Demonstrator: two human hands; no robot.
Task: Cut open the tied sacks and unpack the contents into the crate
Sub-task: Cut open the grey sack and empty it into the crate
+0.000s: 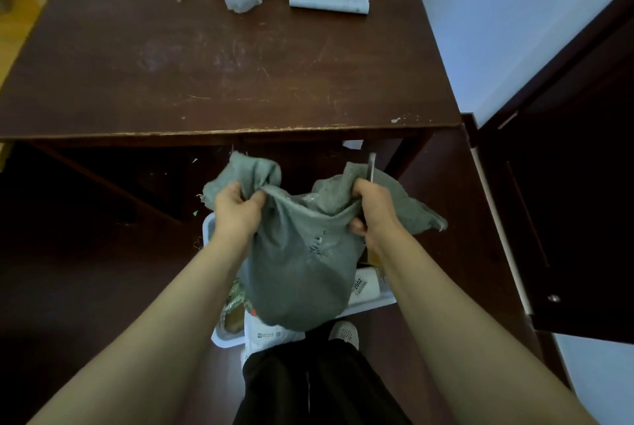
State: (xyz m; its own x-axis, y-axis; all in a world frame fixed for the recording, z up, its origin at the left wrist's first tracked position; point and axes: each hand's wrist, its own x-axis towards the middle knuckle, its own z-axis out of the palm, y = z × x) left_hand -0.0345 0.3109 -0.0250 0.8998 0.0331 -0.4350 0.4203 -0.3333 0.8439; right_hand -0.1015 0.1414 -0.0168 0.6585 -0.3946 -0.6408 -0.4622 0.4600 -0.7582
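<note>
Sack (302, 273): open, held above crate (207, 231).
Left hand (236, 208): fingers gripping mouth edge.
Right hand (372, 208): fingers gripping opposite edge plus blade (372, 165).
Crate: packets (365, 285) already inside.
Remaining: likely emptying this sack.

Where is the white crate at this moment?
In the head view the white crate stands on the floor at lower centre, in front of the brown table, mostly hidden beneath the grey sack.

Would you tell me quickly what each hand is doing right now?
Left hand: closed, gripping one side of the grey sack at its rim.
Right hand: closed, gripping the opposite rim together with a metal blade.
</note>
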